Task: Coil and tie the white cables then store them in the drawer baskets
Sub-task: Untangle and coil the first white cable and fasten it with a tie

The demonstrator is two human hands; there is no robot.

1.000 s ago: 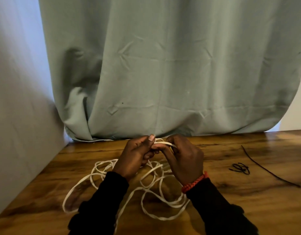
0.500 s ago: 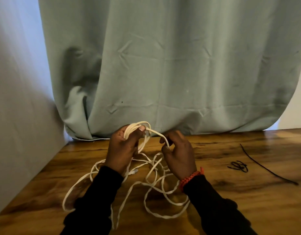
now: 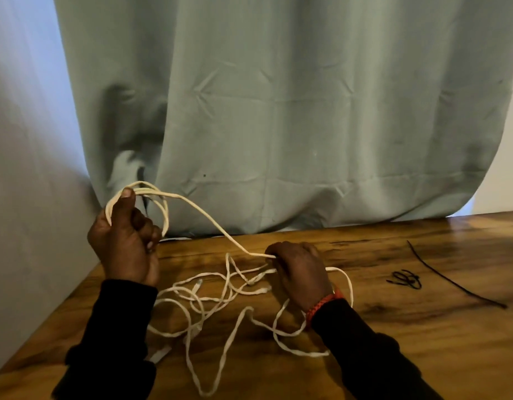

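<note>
left hand (image 3: 124, 241) grips coiled white cable (image 3: 212, 223); right hand (image 3: 300, 271) pinches its strand.

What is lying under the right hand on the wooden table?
Under the right hand lie loose loops of the white cable, spread on the wooden table. One strand runs up to the left hand. The part inside the right hand's fingers is covered.
</note>
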